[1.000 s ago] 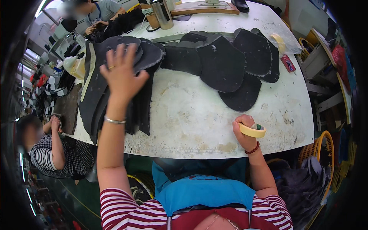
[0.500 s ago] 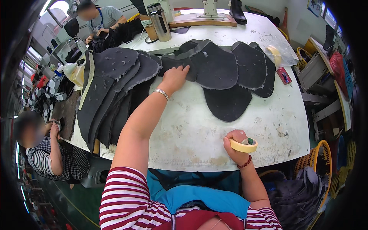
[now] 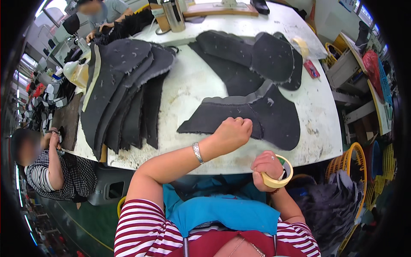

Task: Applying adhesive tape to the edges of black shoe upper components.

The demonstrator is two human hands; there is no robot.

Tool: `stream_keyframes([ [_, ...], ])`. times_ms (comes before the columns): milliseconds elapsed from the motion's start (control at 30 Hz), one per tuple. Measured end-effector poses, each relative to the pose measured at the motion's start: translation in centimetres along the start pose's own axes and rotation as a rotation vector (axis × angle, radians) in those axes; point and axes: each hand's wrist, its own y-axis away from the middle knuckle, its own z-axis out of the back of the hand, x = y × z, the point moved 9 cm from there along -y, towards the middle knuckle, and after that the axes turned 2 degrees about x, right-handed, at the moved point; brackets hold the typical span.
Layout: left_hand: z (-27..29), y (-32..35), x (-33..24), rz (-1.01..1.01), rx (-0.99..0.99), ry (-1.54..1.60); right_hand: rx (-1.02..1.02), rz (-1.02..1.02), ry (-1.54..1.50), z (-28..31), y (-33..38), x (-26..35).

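Observation:
A dark grey felt-like shoe-upper piece (image 3: 278, 113), with a stitched seam and a lighter strip along its top edge, lies near the table's front. My left hand (image 3: 233, 132) is closed on its lower edge, fingers curled; the fingertips are hidden. To its right, my right hand (image 3: 266, 167) grips a cream roll of tape (image 3: 289, 170) at the front edge of the table. More such dark pieces (image 3: 231, 49) overlap farther back on the right. On the left, a fanned stack of dark pieces (image 3: 115, 85) leans across the table.
A steel flask (image 3: 173, 16) stands at the back of the white table (image 3: 180, 92). A red item (image 3: 311, 68) and another tape roll (image 3: 301, 46) lie right. A yellow basket (image 3: 357, 158) of dark scraps stands beside the table. Two people (image 3: 60, 167) (image 3: 105, 17) work at left.
My left hand has come back from the far pieces toward me, and one dark piece now lies in front. My right hand with the tape has moved nearer to me.

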Motion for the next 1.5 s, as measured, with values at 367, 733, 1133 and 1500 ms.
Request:
stream_keyframes([
  [367,4.1,6.4,-4.5,0.373,-0.149,0.921,-0.151,-0.596,-0.676,-0.6,0.5,-6.1],
  [733,-0.8,8.1,-3.4,0.885,-0.08,2.04,0.052,-0.427,-0.306,-3.2,-0.4,-3.4],
  [1133,0.9,19.3,1.4,1.153,-0.505,1.592,-0.219,-0.69,-0.541,5.0,0.1,-8.8],
  [1500,2.0,17.3,1.5,1.091,-0.457,1.775,-0.014,-0.804,-0.919,-3.9,-2.0,-7.8],
])
